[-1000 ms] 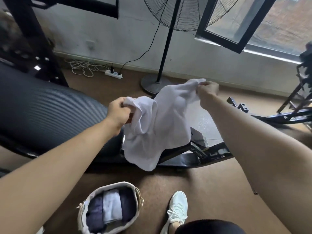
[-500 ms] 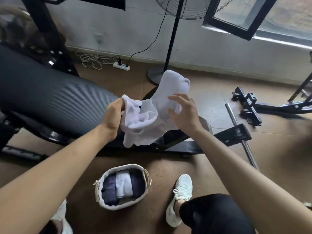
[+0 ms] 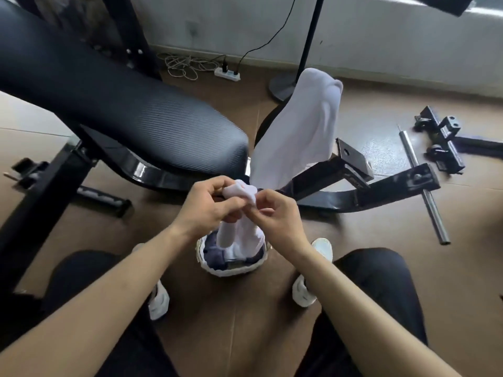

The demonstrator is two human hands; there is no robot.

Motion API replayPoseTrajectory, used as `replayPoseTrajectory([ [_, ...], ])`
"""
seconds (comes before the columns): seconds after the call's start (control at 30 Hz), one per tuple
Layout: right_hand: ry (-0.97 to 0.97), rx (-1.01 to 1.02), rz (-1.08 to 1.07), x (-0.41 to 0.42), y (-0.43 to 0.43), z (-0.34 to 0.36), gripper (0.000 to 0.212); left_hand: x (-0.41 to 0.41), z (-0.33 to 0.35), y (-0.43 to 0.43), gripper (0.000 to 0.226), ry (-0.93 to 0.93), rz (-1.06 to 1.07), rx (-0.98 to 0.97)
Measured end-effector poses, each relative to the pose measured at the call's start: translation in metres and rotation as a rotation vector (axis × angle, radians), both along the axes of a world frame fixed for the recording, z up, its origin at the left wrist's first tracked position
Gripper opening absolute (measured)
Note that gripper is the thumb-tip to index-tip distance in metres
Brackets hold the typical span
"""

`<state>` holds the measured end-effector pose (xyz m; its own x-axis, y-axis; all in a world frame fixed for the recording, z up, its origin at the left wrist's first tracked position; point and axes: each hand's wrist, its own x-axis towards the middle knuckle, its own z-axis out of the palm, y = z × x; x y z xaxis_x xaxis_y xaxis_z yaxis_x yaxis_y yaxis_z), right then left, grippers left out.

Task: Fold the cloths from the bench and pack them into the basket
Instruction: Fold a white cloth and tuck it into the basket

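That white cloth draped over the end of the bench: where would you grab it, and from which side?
Probably the draped cloth at its top hump, pinched from above and from the right. It hangs steeply from that peak, so lifting there should free it whole. The bench pad crowds its left side, while the right side is open.

The basket (image 3: 233, 272) mouth seems crowded — hanging white cloth (image 3: 239, 238) and dark cloths (image 3: 213, 254) fill it.
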<state>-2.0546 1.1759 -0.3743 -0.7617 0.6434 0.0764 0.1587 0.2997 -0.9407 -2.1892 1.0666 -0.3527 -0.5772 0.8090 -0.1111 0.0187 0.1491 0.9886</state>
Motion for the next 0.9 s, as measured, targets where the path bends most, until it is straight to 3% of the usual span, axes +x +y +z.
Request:
replayPoseTrajectory([
  [0.23, -0.114, -0.002, 0.231, 0.035, -0.017, 0.005, 0.012, 0.011, -0.034, -0.065, 0.023, 0.366, -0.071, -0.164],
  [0.33, -0.147, -0.059, 0.332, 0.046, -0.03, -0.001, 0.008, 0.024, -0.044, -0.084, 0.014, 0.488, -0.081, -0.195],
  [0.4, -0.126, -0.139, 0.322, 0.053, -0.038, -0.013, 0.004, 0.03, -0.054, -0.096, 0.014, 0.444, -0.119, -0.195],
  [0.5, -0.087, -0.26, 0.287, 0.059, -0.046, -0.026, 0.005, 0.035, -0.067, -0.107, 0.015, 0.157, -0.204, -0.207],
  [0.7, -0.178, -0.448, 0.376, 0.069, -0.047, -0.027, 0.019, 0.04, -0.072, -0.107, 0.033, 0.129, -0.204, -0.233],
  [0.9, -0.282, -0.228, 0.288, 0.083, -0.039, -0.026, 0.013, 0.034, -0.07, -0.114, 0.039, 0.15, -0.286, -0.293],
])
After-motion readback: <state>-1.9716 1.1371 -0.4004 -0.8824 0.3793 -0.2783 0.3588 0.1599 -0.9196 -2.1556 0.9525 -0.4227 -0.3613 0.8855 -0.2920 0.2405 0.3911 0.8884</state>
